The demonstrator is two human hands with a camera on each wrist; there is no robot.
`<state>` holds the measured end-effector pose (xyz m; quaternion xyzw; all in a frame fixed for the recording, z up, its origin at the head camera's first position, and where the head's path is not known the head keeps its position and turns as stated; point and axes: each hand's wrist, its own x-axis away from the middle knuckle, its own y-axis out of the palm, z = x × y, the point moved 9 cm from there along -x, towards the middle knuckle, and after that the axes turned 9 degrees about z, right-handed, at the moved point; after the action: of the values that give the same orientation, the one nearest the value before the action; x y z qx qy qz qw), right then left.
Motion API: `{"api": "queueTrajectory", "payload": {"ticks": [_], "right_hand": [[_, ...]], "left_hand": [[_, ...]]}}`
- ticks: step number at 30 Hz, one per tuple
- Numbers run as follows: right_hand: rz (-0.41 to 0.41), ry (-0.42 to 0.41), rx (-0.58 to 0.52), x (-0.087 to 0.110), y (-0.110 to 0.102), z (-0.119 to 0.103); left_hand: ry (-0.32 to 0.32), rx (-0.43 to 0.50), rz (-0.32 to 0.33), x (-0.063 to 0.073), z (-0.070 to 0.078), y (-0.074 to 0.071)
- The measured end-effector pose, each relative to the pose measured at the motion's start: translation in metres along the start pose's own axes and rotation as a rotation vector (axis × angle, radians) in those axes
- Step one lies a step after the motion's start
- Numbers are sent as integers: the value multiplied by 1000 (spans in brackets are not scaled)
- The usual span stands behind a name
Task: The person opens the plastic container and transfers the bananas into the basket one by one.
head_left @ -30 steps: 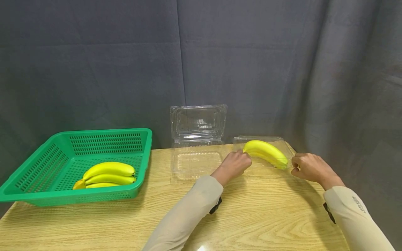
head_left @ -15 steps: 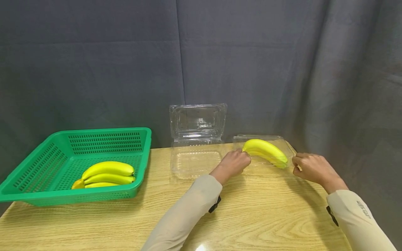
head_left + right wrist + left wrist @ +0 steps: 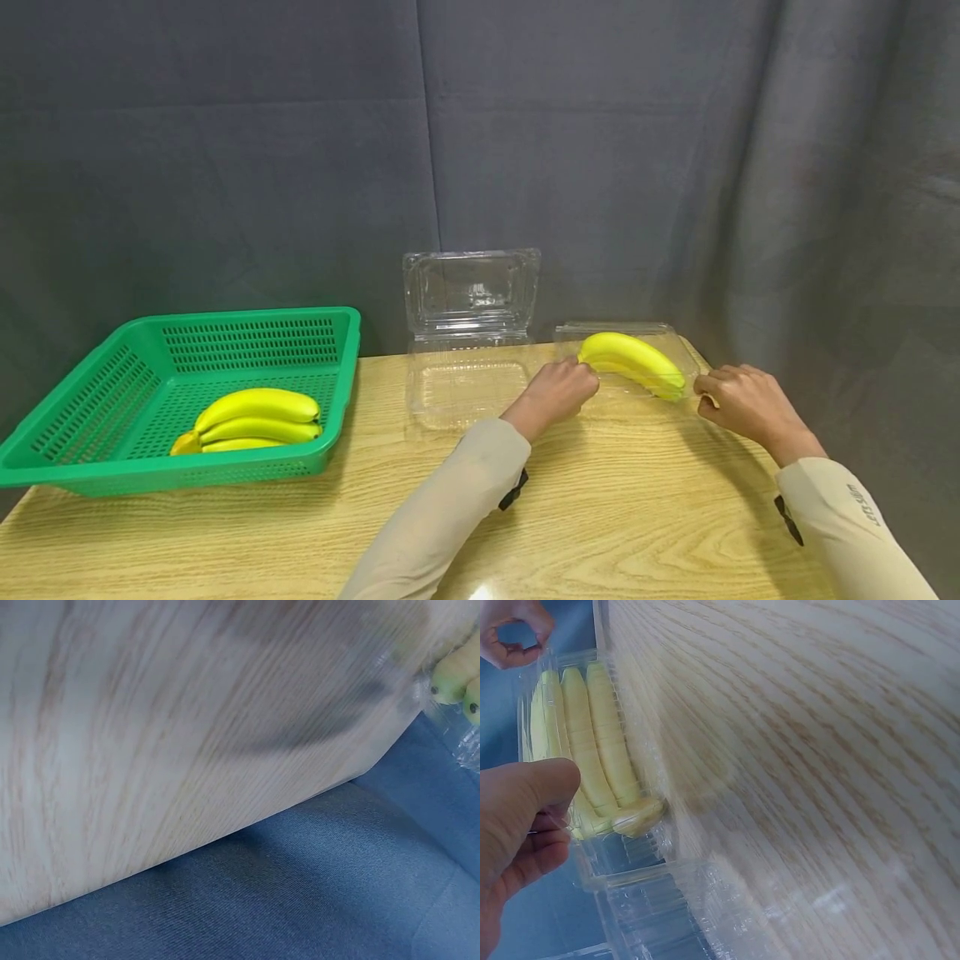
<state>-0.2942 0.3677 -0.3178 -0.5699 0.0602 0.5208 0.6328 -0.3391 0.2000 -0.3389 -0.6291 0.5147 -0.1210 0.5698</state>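
At the right of the frame, the left hand (image 3: 552, 396) and right hand (image 3: 746, 404) each pinch a clear container (image 3: 681, 346) with closed grip. Inside it lie bananas (image 3: 630, 362).

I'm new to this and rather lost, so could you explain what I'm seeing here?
There's no machine, just a person's bare left hand and right hand. The wide picture comes from a camera on the head; the other two from one on each wrist. On the table are a basket with bananas in it, an open box, and a second box with more bananas inside. Each hand seems to pinch that second box's edge. The right-wrist picture mostly shows table and cloth, not the hand.
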Motion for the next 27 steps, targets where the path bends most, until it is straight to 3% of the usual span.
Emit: {"api": "queueTrajectory", "payload": {"ticks": [8,15,27], "right_hand": [[-44,50,-42,0,4,1],[-49,46,-52,-2,7,1],[-184,142,-105,-9,14,10]], "left_hand": [[1,-15,6,1,1,1],[-1,-53,21,2,1,-1],[-21,-31,13,1,0,0]]}}
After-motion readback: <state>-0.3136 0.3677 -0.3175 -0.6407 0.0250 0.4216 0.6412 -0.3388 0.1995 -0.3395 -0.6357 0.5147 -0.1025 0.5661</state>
